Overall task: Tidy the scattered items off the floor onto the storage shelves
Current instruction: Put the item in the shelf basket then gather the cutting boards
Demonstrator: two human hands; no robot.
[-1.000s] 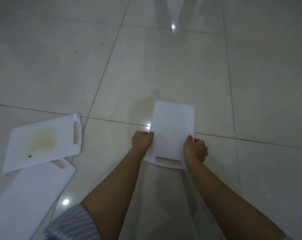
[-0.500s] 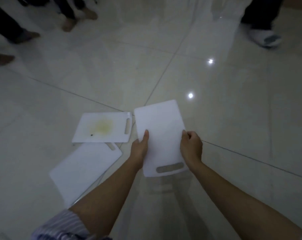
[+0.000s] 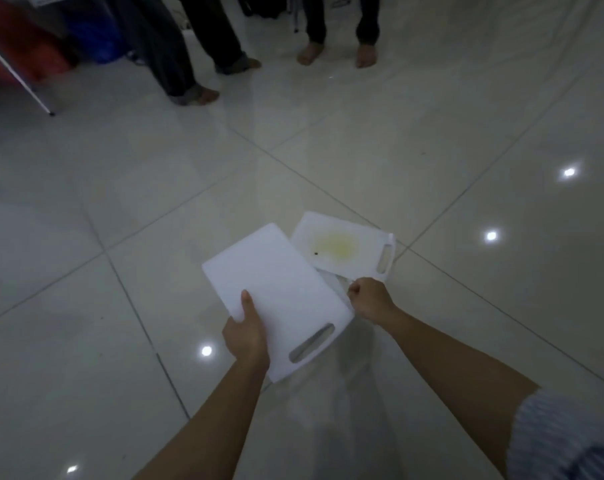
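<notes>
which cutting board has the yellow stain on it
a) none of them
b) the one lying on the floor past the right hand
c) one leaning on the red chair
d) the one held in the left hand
b: the yellowish patch and a small dark speck sit on the stained board lying on the floor beyond the right hand, while the clean board gripped by the left hand is plain white.
</notes>
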